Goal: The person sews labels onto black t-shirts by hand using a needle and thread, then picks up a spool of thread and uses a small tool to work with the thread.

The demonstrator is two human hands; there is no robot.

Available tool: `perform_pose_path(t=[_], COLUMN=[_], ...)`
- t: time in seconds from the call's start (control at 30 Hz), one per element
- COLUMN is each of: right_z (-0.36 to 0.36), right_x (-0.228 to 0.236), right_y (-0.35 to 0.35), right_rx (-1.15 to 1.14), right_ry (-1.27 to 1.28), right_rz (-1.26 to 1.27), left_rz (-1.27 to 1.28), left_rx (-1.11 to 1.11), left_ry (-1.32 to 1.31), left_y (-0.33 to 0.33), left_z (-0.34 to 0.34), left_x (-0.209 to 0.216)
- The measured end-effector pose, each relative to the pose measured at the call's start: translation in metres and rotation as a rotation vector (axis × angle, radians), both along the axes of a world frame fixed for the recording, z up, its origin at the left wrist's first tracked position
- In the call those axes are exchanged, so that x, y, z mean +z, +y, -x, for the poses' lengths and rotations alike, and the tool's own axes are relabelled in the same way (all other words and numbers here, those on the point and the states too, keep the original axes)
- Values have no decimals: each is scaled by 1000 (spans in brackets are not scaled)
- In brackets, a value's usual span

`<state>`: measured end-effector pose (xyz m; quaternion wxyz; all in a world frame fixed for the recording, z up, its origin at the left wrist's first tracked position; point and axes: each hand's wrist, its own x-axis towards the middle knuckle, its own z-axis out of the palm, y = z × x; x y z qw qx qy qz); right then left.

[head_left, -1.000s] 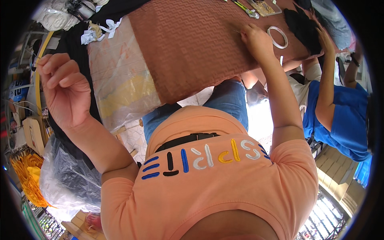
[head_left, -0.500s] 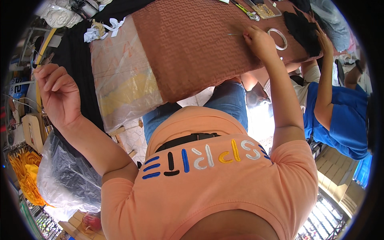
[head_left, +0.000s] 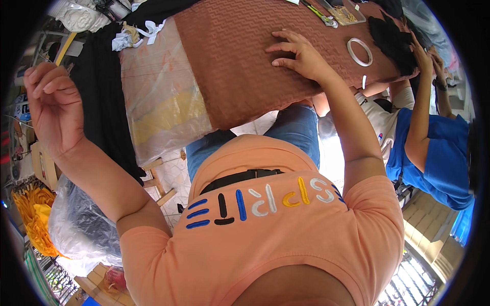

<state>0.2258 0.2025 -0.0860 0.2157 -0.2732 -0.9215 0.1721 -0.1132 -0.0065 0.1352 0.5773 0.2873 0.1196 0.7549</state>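
My left hand (head_left: 55, 104) is raised at the far left, beside the black cloth and off the table. Its fingers are curled in and closed; anything between the tips is hidden or too thin to see. Over the brown zigzag-patterned cloth (head_left: 229, 56), my right hand (head_left: 301, 55) has its fingers spread and holds nothing visible. To its right lies a white ring like a roll of tape (head_left: 350, 46). Farther back are a green-and-white cutter (head_left: 329, 21) and a clear plastic box (head_left: 363, 19) with small tan pieces in it.
A person in a blue shirt (head_left: 434, 148) sits at the right, one hand on black fabric (head_left: 387, 43). Clear plastic sheeting (head_left: 163, 92) covers the table's left part; knotted white cloth strips (head_left: 151, 31) lie behind it. A filled clear bag (head_left: 84, 224) stands at lower left.
My right hand has moved left and opened from a pinch; the thin needle-like thing at its fingertips no longer shows. My left hand has moved outward to the left and slightly up.
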Motion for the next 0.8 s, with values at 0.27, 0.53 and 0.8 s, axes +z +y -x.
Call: perform_pose_path(t=[0.27,0.53,0.8], right_z=[-21,-54,-71], right_x=[18,41,57], right_y=[17,49,66], right_rx=[5,-69,-275], right_ry=[331,221,208], right_rz=[735,527,352], left_rz=[-11,70,74], left_rx=[2,150,196], left_ry=[-308,-238,-174], left_y=[-21,-29,-28], left_z=[55,84,86], left_x=[-5,-37,-48])
